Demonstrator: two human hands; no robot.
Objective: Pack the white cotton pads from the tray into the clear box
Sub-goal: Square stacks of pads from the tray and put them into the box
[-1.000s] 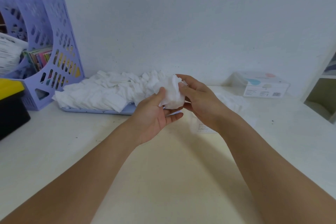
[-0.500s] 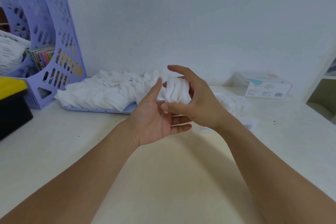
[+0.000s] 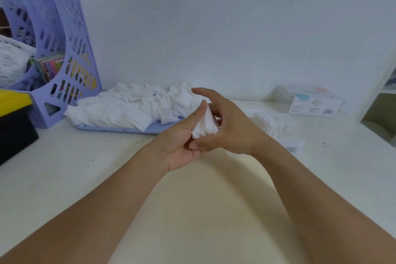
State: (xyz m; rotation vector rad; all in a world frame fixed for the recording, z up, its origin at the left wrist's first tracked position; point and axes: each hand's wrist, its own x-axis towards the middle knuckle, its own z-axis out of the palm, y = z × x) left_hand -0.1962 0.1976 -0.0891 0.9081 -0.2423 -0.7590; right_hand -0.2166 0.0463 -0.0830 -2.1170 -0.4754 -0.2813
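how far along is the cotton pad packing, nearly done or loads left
Early to midway, at a guess. Done: some pads stand in the clear box. In hand: both hands, left hand and right hand, grip a small stack of pads. Left: a large heap of pads covers the tray.

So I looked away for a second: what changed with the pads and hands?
Both hands, left and right, brought the pad stack lower and nearer, squeezing it tighter; the right thumb closed under it. The tray, its pile and the clear box stayed put.
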